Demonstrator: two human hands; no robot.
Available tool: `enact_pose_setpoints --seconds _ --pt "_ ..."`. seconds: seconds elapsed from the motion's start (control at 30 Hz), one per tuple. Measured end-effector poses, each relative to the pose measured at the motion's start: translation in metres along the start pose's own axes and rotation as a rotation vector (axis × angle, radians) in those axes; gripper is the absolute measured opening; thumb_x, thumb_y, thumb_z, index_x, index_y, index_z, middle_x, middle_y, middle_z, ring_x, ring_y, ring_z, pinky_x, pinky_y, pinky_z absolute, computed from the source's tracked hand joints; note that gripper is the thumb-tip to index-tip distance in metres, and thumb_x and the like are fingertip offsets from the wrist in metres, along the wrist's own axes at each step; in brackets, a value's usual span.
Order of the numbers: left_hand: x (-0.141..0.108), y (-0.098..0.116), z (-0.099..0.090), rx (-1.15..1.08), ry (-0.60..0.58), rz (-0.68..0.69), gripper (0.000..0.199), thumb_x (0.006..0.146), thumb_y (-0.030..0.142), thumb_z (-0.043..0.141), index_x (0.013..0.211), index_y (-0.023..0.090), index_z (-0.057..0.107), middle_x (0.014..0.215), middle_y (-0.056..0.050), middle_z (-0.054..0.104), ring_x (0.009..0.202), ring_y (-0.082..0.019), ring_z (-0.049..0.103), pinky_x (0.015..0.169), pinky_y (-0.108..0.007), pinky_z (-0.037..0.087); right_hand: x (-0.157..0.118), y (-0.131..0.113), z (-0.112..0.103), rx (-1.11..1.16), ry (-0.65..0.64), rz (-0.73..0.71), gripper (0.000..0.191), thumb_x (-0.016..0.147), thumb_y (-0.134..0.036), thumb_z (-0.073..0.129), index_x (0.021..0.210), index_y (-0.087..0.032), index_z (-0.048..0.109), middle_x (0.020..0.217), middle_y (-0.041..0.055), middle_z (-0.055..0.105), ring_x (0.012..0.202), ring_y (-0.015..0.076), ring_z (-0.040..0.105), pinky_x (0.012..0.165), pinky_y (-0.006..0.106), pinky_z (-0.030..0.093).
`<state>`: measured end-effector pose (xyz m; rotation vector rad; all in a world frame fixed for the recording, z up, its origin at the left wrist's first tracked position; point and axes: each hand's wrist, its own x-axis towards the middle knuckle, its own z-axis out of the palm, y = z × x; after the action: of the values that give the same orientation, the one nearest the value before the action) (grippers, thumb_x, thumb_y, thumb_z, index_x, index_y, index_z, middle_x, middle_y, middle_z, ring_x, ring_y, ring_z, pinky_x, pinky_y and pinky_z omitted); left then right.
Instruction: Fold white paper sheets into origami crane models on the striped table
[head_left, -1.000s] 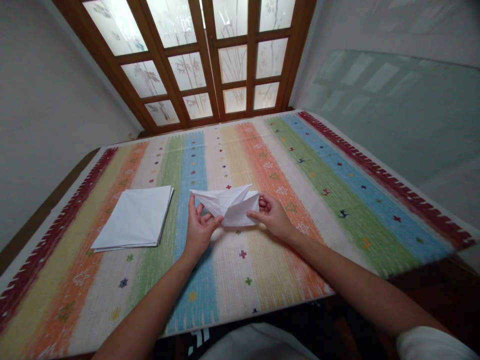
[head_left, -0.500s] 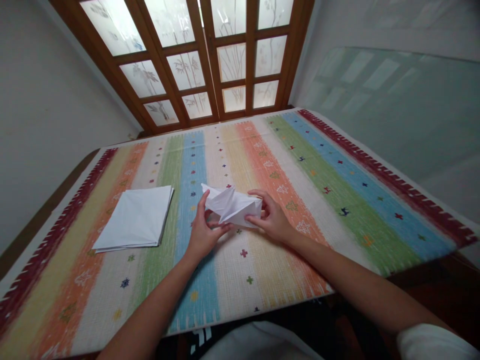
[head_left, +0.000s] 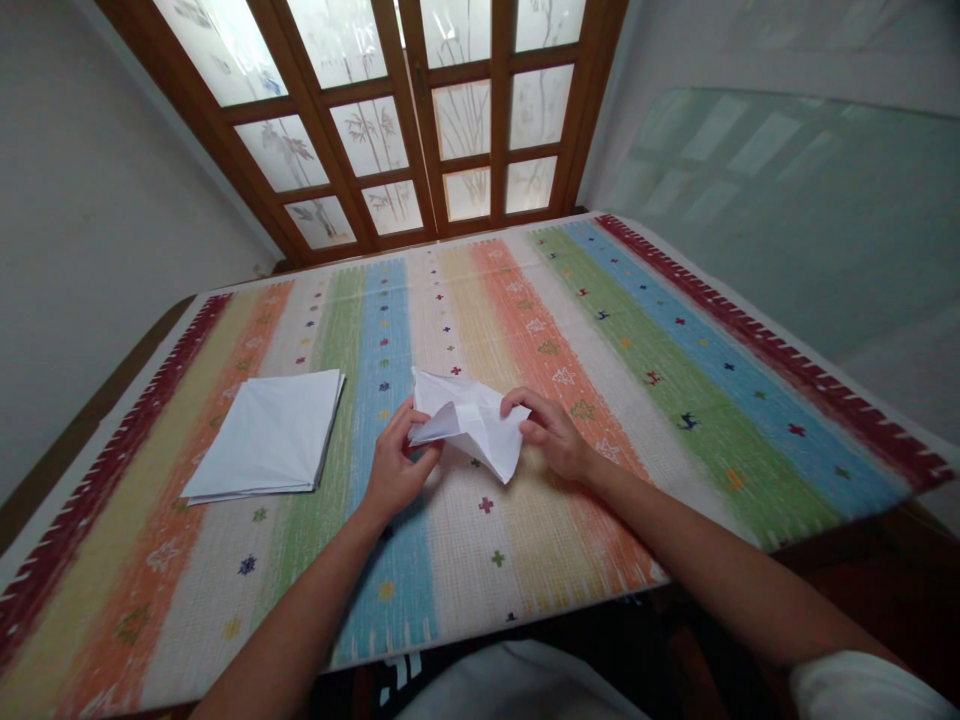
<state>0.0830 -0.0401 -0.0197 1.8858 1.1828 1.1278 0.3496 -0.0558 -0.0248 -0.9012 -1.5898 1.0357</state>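
Between my hands is a sheet of white paper point(head_left: 472, 415), creased and partly folded, with flaps standing up and one corner pointing toward me. My left hand point(head_left: 401, 455) pinches its left corner between thumb and fingers. At the right edge, my right hand point(head_left: 551, 430) grips the paper, thumb below and index finger on top. Both hands are close above the striped cloth. A stack of white paper sheets point(head_left: 274, 432) lies flat to the left of my left hand.
A striped tablecloth point(head_left: 645, 480) with small printed figures covers the table. Beyond its far edge stand wooden doors point(head_left: 420, 130) with frosted panes. A pale glass panel point(head_left: 810, 200) leans along the right wall.
The paper has opened out flatter, and its near corner now points down toward me. My left hand has shifted its grip to the left corner; my right hand holds the right edge higher.
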Motion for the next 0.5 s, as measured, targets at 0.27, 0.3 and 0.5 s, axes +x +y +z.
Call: enact_pose_setpoints --seconds 0.27,0.3,0.5 --pt "0.0041 -0.0006 -0.0083 -0.08 -0.072 -0.04 0.021 0.083 0.04 0.068 0.088 0.019 0.071 0.093 -0.006 0.07 0.081 -0.022 0.062 0.073 -0.031 0.052 0.0083 0.0009 -0.0093 0.076 0.027 0.077 0.028 0.078 -0.028 0.079 0.103 -0.026 0.065 0.095 0.0024 0.068 0.084 0.0202 0.064 0.075 0.033 0.054" --pt "0.0035 -0.0014 -0.0079 -0.089 -0.086 -0.047 0.025 0.083 0.043 0.069 0.091 0.019 0.072 0.094 -0.006 0.071 0.084 -0.023 0.063 0.076 -0.032 0.053 0.0092 0.0019 -0.0086 0.067 0.031 0.086 0.028 0.078 -0.027 0.08 0.102 -0.025 0.066 0.095 0.0023 0.069 0.083 0.0198 0.065 0.075 0.033 0.055" --pt "-0.0012 -0.0035 -0.0027 -0.071 -0.143 -0.048 0.031 0.087 0.049 0.073 0.099 0.02 0.077 0.099 -0.01 0.075 0.1 -0.03 0.069 0.093 -0.043 0.058 0.0072 0.0086 -0.0006 0.171 -0.015 0.199 0.038 0.079 -0.029 0.083 0.113 -0.027 0.064 0.093 0.0003 0.07 0.075 0.0156 0.067 0.071 0.03 0.058"
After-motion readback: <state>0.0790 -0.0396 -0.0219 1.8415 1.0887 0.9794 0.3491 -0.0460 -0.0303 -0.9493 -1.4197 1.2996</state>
